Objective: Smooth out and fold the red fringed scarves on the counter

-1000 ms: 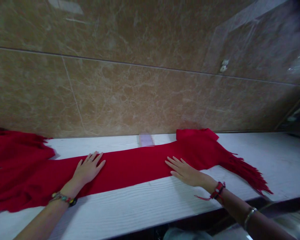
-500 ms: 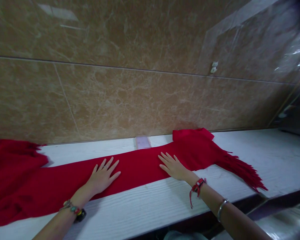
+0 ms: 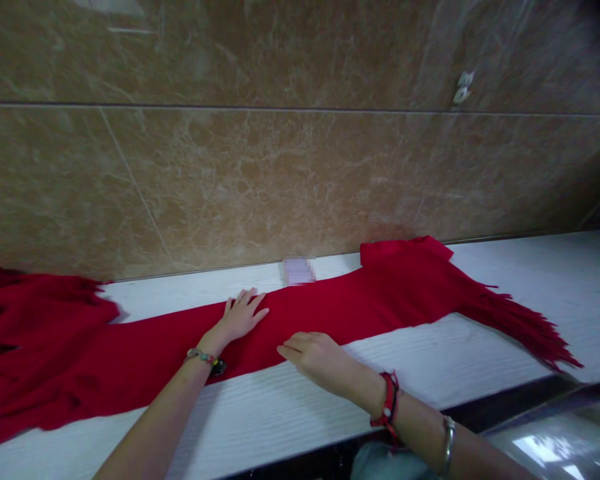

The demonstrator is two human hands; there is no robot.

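A long red scarf (image 3: pixel 330 307) lies stretched sideways along the white table, with a fringed end at the right and a bunched, fringed part at the left. My left hand (image 3: pixel 241 315) rests on its middle, fingers spread and touching the far edge of the cloth. To the right of it, at the near edge of the scarf, is my right hand (image 3: pixel 310 353), its fingers drawn together over the cloth; whether they pinch any fabric is hidden. Bracelets circle both wrists.
A small pale blurred item (image 3: pixel 299 272) lies behind the scarf near the wall. The brown marble-look wall (image 3: pixel 280 180) rises along the back edge of the white table (image 3: pixel 290 413). Shiny clear plastic (image 3: pixel 555 433) shows at the lower right.
My left hand has slid toward the far edge of the scarf. My right hand has moved left and toward the near edge, its spread fingers now drawn together. The view has shifted slightly.
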